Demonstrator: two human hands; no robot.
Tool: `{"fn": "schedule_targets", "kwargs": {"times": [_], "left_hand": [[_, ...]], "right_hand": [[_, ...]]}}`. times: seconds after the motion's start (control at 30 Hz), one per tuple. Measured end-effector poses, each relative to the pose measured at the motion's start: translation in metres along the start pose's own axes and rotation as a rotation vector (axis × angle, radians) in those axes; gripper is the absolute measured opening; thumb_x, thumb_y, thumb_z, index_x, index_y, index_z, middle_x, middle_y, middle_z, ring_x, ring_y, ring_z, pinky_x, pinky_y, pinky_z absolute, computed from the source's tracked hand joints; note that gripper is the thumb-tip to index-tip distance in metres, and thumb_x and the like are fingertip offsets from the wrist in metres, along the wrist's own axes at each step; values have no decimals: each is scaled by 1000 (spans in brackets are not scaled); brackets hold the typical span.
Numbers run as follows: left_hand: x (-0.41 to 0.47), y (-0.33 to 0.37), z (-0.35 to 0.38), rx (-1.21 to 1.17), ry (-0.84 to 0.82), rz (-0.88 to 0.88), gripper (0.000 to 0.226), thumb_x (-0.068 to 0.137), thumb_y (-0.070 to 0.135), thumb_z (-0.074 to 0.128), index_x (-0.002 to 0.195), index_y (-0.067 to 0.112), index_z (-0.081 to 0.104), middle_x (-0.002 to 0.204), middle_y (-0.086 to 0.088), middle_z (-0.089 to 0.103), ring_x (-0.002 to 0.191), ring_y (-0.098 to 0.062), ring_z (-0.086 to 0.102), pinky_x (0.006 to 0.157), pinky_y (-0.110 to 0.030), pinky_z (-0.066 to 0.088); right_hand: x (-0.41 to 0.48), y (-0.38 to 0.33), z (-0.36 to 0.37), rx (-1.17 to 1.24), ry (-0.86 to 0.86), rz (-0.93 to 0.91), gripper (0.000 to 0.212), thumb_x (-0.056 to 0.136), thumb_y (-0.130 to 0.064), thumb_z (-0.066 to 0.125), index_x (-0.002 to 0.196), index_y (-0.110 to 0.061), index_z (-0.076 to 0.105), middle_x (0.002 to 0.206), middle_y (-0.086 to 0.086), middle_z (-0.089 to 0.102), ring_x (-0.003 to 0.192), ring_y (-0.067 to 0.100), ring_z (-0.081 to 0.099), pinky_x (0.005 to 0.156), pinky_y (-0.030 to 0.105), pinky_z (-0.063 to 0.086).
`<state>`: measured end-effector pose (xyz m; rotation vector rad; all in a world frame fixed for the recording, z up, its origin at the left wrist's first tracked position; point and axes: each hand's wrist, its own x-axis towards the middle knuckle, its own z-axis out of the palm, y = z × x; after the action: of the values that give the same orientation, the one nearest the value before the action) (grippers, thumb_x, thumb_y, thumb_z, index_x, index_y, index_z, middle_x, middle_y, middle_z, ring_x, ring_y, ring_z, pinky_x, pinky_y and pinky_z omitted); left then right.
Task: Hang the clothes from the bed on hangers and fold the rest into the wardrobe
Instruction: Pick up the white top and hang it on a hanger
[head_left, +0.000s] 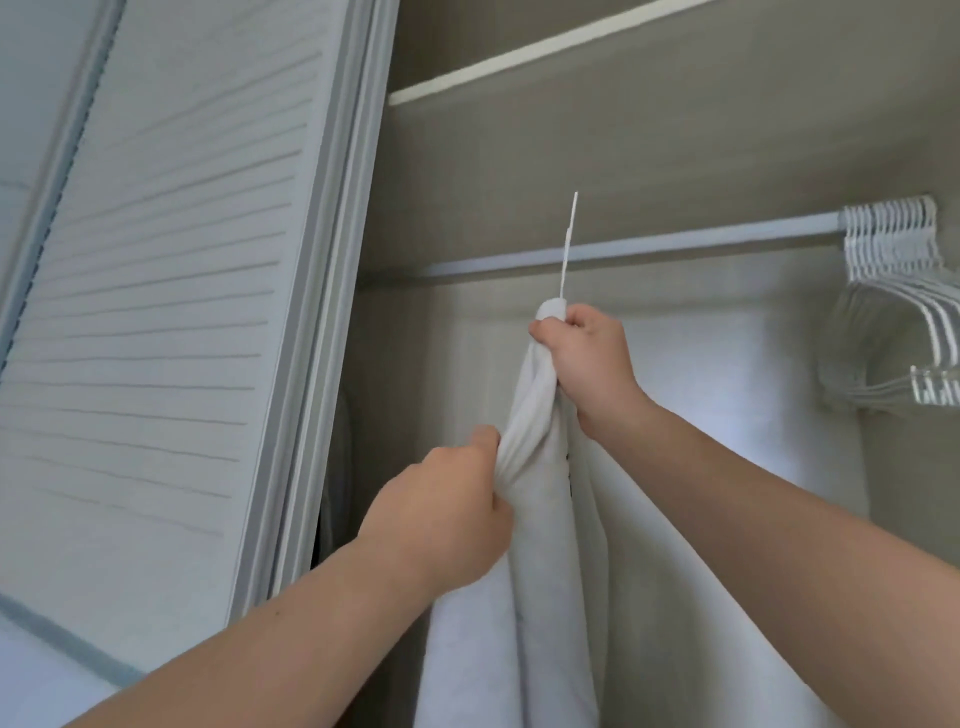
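A white garment (540, 597) hangs in front of me inside the open wardrobe, draped on a white hanger whose thin hook (569, 244) sticks up edge-on in front of the grey rail (649, 249). My right hand (587, 358) grips the bunched top of the garment just under the hook. My left hand (447, 514) pinches a fold of the same cloth lower down on its left side. The hanger's shoulders are hidden in the fabric.
A bunch of empty white hangers (898, 291) hangs at the rail's right end. A shelf edge (545, 49) runs above the rail. The louvred wardrobe door (156, 312) stands open at the left.
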<state>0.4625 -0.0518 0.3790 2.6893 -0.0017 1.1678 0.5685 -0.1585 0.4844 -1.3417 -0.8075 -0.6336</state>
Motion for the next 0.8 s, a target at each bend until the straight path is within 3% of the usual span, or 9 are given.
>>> {"fn": "schedule_targets", "kwargs": {"times": [0.2, 0.37, 0.47, 0.57, 0.7, 0.8], "left_hand": [[70, -8, 20, 171, 17, 14, 10, 94, 18, 43, 94, 20, 33, 81, 0, 47, 68, -25, 52, 57, -34, 39], [103, -3, 38, 231, -4, 46, 16, 94, 11, 42, 95, 21, 30, 79, 1, 42, 65, -23, 44, 52, -34, 29], [107, -8, 49, 275, -8, 43, 18, 92, 10, 41, 94, 21, 27, 78, 1, 39, 62, -20, 39, 51, -34, 25], [102, -16, 60, 310, -7, 36, 21, 92, 11, 40, 90, 22, 23, 77, 2, 37, 59, -17, 36, 50, -34, 23], [97, -30, 63, 347, 1, 28, 21, 92, 15, 42, 89, 23, 22, 76, 3, 38, 59, -17, 37, 48, -32, 20], [94, -40, 59, 358, -4, 18, 20, 93, 17, 42, 91, 24, 24, 77, 3, 40, 63, -23, 41, 50, -34, 22]], "right_hand": [[88, 42, 1, -42, -33, 21, 8, 83, -8, 65, 79, -4, 58, 77, 10, 45, 72, 23, 43, 67, 36, 31], [126, 70, -4, -18, -54, 140, 21, 85, -3, 68, 73, -8, 51, 74, 12, 53, 65, 24, 54, 59, 27, 42], [127, 81, -4, -36, -133, 176, 27, 86, -4, 68, 67, -10, 50, 66, 9, 55, 54, 20, 56, 45, 18, 43], [119, 80, -2, -49, -174, 175, 10, 88, -14, 68, 82, -8, 62, 75, 10, 62, 59, 21, 60, 49, 21, 46], [96, 72, 0, -265, -334, 64, 22, 86, -28, 69, 84, -12, 54, 80, 10, 66, 62, 23, 65, 44, 24, 48], [80, 71, 6, -501, -308, -144, 30, 84, -33, 67, 94, -18, 43, 88, 7, 63, 66, 21, 67, 41, 27, 50]]}}
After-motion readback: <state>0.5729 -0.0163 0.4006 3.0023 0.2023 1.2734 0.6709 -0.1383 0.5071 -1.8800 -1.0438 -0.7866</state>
